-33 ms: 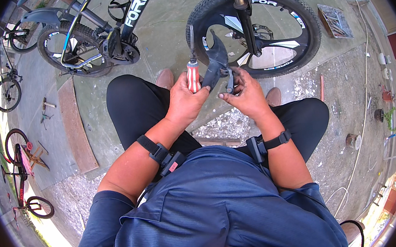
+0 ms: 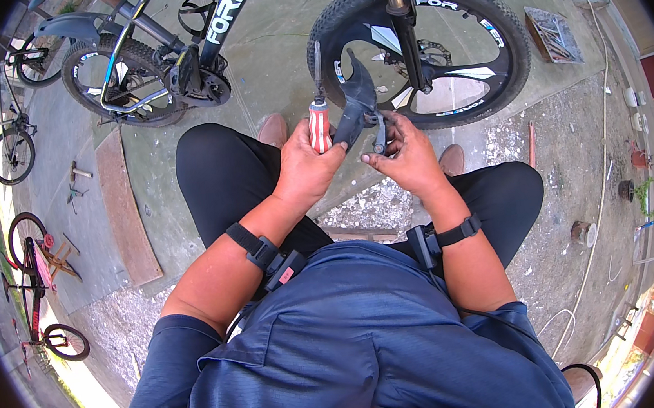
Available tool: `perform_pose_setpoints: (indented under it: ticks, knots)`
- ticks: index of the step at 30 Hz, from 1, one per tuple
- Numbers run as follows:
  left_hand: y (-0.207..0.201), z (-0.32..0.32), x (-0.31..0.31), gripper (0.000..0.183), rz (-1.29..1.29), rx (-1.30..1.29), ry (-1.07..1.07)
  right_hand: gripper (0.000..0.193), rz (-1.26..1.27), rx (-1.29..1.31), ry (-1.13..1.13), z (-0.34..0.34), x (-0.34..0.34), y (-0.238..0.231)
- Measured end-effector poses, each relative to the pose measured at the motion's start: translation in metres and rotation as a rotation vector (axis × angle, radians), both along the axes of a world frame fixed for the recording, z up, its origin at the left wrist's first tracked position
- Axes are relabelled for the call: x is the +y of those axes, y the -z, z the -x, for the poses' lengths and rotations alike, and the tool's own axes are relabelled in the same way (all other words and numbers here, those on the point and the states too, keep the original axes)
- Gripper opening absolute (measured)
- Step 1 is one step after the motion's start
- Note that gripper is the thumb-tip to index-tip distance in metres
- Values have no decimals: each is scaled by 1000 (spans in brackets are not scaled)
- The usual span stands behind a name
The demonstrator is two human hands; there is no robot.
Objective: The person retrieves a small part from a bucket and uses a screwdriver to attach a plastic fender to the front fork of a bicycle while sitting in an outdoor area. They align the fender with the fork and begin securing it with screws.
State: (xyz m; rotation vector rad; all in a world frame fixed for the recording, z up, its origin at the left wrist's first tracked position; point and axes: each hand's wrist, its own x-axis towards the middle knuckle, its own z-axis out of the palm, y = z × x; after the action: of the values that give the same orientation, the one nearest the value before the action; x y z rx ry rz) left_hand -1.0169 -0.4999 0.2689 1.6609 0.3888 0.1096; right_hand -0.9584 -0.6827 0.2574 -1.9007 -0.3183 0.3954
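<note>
My left hand (image 2: 301, 163) is closed around a screwdriver (image 2: 320, 130) with a red and white striped handle, its shaft pointing away from me. That same hand also grips the lower end of a curved black plastic mudguard (image 2: 358, 99). My right hand (image 2: 407, 157) pinches a small dark bracket (image 2: 380, 132) on the mudguard's right side; its fingertips partly hide the bracket's end. Both hands are above the ground between my bent knees. Just beyond them stands the front wheel (image 2: 515, 68) of a bicycle, with a knobby tyre and black spokes.
The bicycle's dark frame (image 2: 227, 21) and rear wheel (image 2: 80, 90) are at the upper left. A shallow box of tools (image 2: 553, 34) lies right of the front wheel. On the left are a brown board (image 2: 127, 215), a hammer (image 2: 81, 172) and a red and black bicycle (image 2: 34, 291).
</note>
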Motion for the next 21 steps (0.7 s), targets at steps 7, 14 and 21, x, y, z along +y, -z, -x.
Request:
perform_pose_setpoints:
  ticks: [7, 14, 21]
  knots:
    - [-8, 1, 1, 28, -87, 53, 39, 70, -172, 266, -109, -14, -17, 8]
    - [-12, 4, 0, 25, -91, 83, 85, 63, -26, 269, -251, -25, -35, -4]
    - [-5, 1, 4, 26, -108, 65, 148, 61, -51, 425, -234, -27, -41, -10]
